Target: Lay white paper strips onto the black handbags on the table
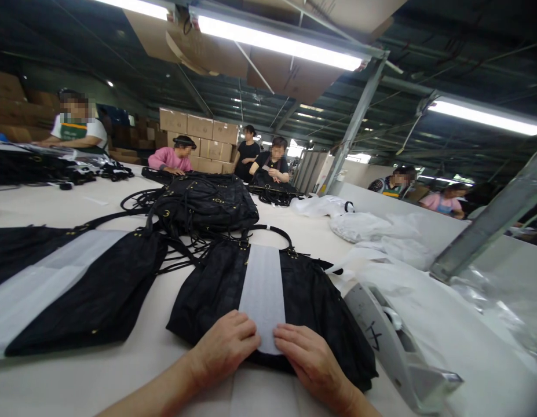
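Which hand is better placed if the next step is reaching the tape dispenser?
Probably the right hand: it rests on the black handbag, on the same side as the tape dispenser. The left hand is farther off, across the white strip.

White-banded black bag [216,289] on table [155,318]

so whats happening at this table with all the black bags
The left hand and right hand press on the lower end of a white strip lying down the middle of a black bag. Another bag with a similar strip lies to the left, and more black bags are heaped behind. Several people are at work farther back.
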{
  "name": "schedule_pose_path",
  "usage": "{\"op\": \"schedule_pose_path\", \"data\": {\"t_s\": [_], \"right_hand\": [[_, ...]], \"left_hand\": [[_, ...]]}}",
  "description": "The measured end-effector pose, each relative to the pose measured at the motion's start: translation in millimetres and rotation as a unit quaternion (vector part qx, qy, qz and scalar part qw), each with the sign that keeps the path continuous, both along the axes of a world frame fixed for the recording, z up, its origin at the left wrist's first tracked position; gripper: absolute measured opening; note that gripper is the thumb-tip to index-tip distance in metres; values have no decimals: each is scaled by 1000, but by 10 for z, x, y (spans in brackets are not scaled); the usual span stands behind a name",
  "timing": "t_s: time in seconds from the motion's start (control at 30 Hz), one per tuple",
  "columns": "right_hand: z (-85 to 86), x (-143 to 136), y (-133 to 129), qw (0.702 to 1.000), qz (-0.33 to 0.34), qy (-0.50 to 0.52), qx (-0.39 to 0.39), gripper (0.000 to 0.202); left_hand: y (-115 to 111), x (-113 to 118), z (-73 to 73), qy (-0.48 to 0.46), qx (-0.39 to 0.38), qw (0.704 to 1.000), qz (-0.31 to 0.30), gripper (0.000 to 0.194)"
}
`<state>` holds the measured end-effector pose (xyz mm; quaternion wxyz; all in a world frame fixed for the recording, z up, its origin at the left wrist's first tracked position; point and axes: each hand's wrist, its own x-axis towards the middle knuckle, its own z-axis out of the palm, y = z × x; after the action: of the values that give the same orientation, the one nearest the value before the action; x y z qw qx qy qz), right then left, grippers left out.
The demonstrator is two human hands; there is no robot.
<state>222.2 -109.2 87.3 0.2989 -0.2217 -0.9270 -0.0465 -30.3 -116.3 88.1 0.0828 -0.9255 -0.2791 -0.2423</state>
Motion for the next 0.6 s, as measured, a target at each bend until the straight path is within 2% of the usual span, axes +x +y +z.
{"op": "schedule_pose_path", "data": {"t_s": [0.2, 0.33, 0.43, 0.5, 0.6], "right_hand": [[38, 48, -103, 999, -5, -32, -7, 35], [159, 166, -174, 992, 12, -126, -23, 49], [254, 207, -184, 977, 25, -209, 41, 58], [295, 198, -170, 970, 23, -218, 103, 56], [297, 162, -138, 966, 30, -205, 153, 48]], "left_hand": [[-6, 0, 17, 3, -30, 1000, -5, 12], [-16, 14, 10, 3, -51, 999, 2, 6], [-24, 27, -4, 6, -68, 998, 17, 7], [-34, 25, 5, 10, -81, 996, 26, 8], [-60, 4, 56, 18, -120, 992, 31, 11]]}}
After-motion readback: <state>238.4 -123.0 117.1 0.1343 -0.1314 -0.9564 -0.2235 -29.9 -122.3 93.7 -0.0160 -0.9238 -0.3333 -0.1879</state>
